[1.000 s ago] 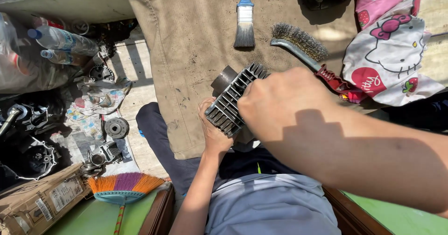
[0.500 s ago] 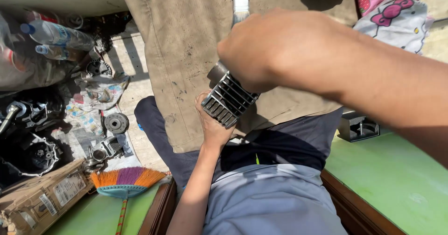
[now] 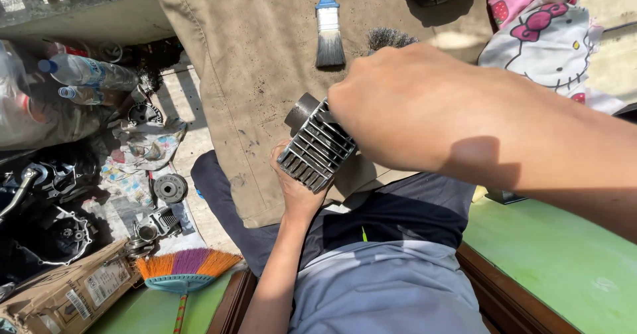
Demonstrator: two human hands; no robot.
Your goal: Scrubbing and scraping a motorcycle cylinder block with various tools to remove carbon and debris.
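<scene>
A grey finned engine cylinder (image 3: 315,149) with a round sleeve at its far end is held over my lap. My left hand (image 3: 295,188) grips it from below, palm under the fins. My right hand (image 3: 411,108) fills the foreground and closes over the cylinder's upper right end, its fingers hidden from view. Behind it lies a tan cloth (image 3: 252,75) with dark specks. On the cloth rest a blue-handled paintbrush (image 3: 328,22) and a wire brush (image 3: 388,39), of which only the bristles show above my right hand.
Plastic bottles (image 3: 86,72), dark engine parts and a round gear (image 3: 169,188) lie on the ground at left. A cardboard box (image 3: 66,294) and a coloured hand broom (image 3: 186,267) sit lower left. A green surface (image 3: 551,254) lies right, a pink-and-white cartoon cloth (image 3: 551,35) upper right.
The cylinder stays held in both hands and has turned a little. My right hand has shifted across its upper end, and the view has swung to the right.
</scene>
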